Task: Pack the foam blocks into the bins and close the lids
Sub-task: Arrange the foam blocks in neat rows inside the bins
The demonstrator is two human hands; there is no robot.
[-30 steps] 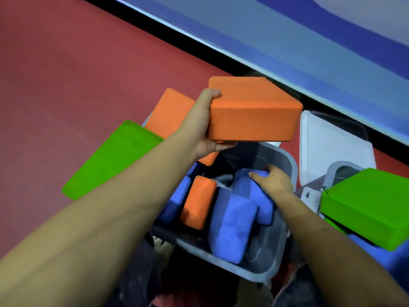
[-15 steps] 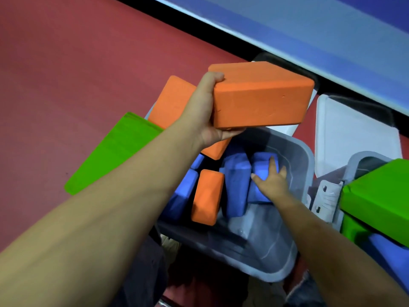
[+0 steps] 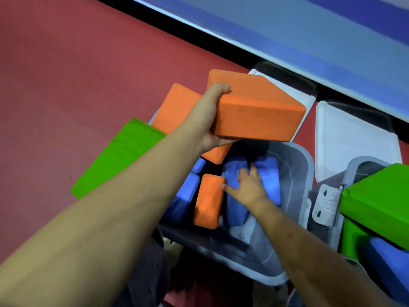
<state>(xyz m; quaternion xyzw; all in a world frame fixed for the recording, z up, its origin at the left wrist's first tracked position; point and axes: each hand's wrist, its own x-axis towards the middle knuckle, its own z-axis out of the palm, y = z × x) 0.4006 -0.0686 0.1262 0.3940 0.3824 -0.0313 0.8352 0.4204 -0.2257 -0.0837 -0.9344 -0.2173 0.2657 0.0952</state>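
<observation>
Held block: large orange foam block (image 3: 254, 107) in the air over the far-left part of the grey bin (image 3: 307, 165), clear of its contents.
Left hand: left hand (image 3: 208, 118) grips the block's near-left end, thumb on top, fingers curled under.
Right hand: right hand (image 3: 250, 187) down inside the bin, fingers spread flat on 2 upright blue blocks (image 3: 267, 180); its thumb tip touches the small orange block (image 3: 209, 200) just left of them. It grasps nothing.
Bin contents: more blue blocks (image 3: 183, 196) on the left side; another orange block (image 3: 177, 107) leans at the far-left rim.
Change from 0.5 s ago: right hand has shifted left across the blue blocks toward the small orange block; held block has turned, so more of its top face shows.
Axis, held block: long axis runs left to right, far end angled away; broad face up.
Axis, small orange block: stands on edge, long axis near to far.
Surroundings: green block (image 3: 117, 160) on the red floor (image 3: 77, 85) left of the bin; white lids (image 3: 354, 140) beyond; green block (image 3: 378, 207) atop a second bin at right.
</observation>
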